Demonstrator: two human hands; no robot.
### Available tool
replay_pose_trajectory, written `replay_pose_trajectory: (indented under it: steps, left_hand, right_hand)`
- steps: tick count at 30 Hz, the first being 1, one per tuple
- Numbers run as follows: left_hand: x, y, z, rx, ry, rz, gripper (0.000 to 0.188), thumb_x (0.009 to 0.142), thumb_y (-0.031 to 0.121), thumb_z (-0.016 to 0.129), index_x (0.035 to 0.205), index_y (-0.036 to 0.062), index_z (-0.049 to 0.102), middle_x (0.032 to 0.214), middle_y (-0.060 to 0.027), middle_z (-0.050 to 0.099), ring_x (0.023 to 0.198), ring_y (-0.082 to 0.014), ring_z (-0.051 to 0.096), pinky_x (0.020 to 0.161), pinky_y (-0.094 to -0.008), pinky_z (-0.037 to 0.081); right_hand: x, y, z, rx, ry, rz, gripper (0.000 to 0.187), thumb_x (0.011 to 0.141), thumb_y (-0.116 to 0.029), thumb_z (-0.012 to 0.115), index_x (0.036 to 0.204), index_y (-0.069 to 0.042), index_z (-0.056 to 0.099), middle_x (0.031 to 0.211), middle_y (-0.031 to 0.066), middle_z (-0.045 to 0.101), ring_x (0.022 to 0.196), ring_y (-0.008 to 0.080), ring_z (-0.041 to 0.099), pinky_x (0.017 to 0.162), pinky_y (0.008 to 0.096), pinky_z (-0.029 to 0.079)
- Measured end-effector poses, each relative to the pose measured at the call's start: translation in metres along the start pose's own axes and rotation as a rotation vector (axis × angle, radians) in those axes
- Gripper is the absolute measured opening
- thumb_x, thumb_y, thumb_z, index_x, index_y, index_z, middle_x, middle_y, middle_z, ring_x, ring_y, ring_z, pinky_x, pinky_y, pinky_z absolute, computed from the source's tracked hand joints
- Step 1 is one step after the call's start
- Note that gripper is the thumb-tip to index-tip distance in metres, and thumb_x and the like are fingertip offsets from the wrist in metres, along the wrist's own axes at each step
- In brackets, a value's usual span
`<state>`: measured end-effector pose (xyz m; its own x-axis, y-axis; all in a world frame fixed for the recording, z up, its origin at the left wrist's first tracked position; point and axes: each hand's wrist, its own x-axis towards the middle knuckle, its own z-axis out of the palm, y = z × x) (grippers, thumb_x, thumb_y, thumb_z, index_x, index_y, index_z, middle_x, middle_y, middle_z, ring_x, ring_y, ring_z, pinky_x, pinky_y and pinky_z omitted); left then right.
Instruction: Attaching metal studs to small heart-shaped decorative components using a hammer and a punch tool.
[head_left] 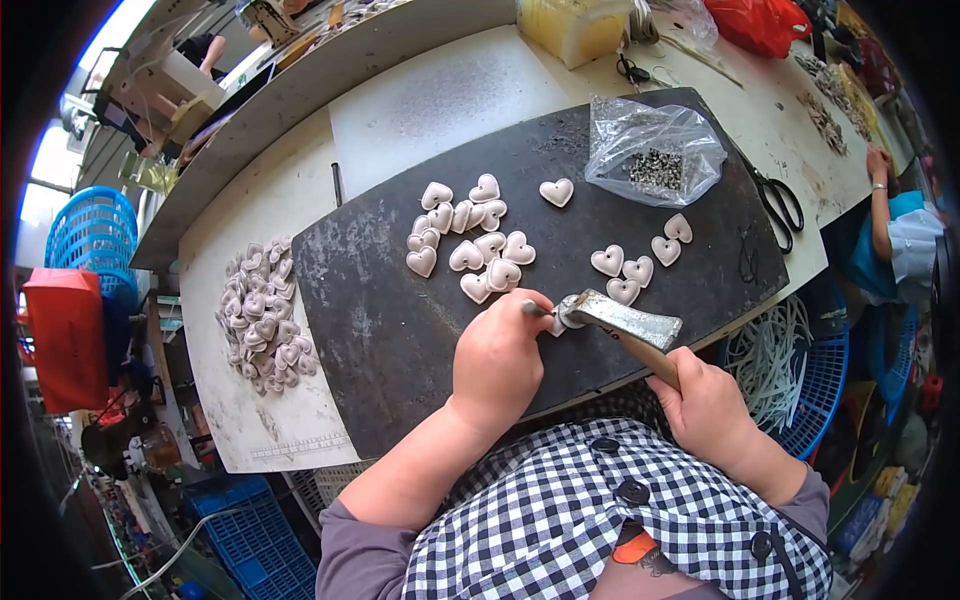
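My right hand (705, 405) is wrapped round the wooden handle of a hammer (632, 320). The hammer's worn metal head is beside my left hand (500, 355), which is closed on a short metal punch (537, 309). Under the hammer's tip a heart-shaped padded piece (557, 327) shows in part; whether the punch touches it is hidden. Pale pink padded hearts (490, 245) lie in a loose group beyond my left hand on a dark board (375, 350). Several more hearts (637, 269) lie right of them, and a single heart (556, 192) sits farther back.
A clear plastic bag (655, 155) of small metal pieces lies at the board's far right, near black-handled scissors (780, 210). A big pile of hearts (265, 320) covers part of the white table at left. A blue basket (815, 370) holds pale strips. Another person's arm (880, 210) shows at right.
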<state>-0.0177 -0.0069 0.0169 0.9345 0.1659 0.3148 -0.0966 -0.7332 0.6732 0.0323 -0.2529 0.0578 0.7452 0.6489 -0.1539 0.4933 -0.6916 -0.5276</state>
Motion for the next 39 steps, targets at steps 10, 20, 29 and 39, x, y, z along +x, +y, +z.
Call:
replay_pose_trajectory:
  steps: [10,20,29,39]
  left_hand:
    - [0.002,-0.005,0.003,-0.147,0.054,-0.12,0.015,0.088,-0.003,0.063,0.1,0.0046,0.06,0.083,-0.0087,0.068,0.074,-0.0246,0.069,0.064,-0.0336,0.053]
    - [-0.006,-0.001,0.01,0.101,-0.02,0.047,0.019,0.082,0.007,0.065,0.101,0.0093,0.061,0.083,-0.0035,0.06,0.072,-0.0209,0.06,0.062,-0.0325,0.05]
    - [-0.008,0.006,-0.001,-0.014,0.036,-0.081,0.016,0.098,0.008,0.061,0.107,0.0027,0.049,0.089,-0.0148,0.065,0.076,-0.0334,0.066,0.065,-0.0405,0.053]
    - [0.004,0.016,0.016,-0.338,-0.011,-0.213,0.016,0.101,0.01,0.054,0.113,0.001,0.049,0.104,-0.0179,0.066,0.091,-0.0395,0.065,0.078,-0.0442,0.052]
  right_hand:
    - [-0.002,0.002,0.005,0.049,0.014,0.025,0.022,0.093,-0.019,0.065,0.103,-0.002,0.054,0.079,0.0185,0.066,0.071,0.0403,0.066,0.062,0.0481,0.053]
    - [0.002,0.005,-0.024,0.378,0.288,-0.601,0.01,0.089,-0.005,0.063,0.086,-0.001,0.055,0.071,0.0138,0.056,0.054,0.0253,0.056,0.05,0.0377,0.049]
    - [0.009,0.003,-0.022,0.192,0.199,-0.142,0.021,0.09,-0.014,0.07,0.104,-0.002,0.059,0.08,0.0153,0.066,0.068,0.036,0.067,0.058,0.0411,0.052]
    - [0.02,0.017,-0.01,0.234,0.205,-0.024,0.019,0.094,-0.019,0.067,0.102,-0.003,0.059,0.072,0.0128,0.063,0.062,0.0289,0.063,0.057,0.038,0.049]
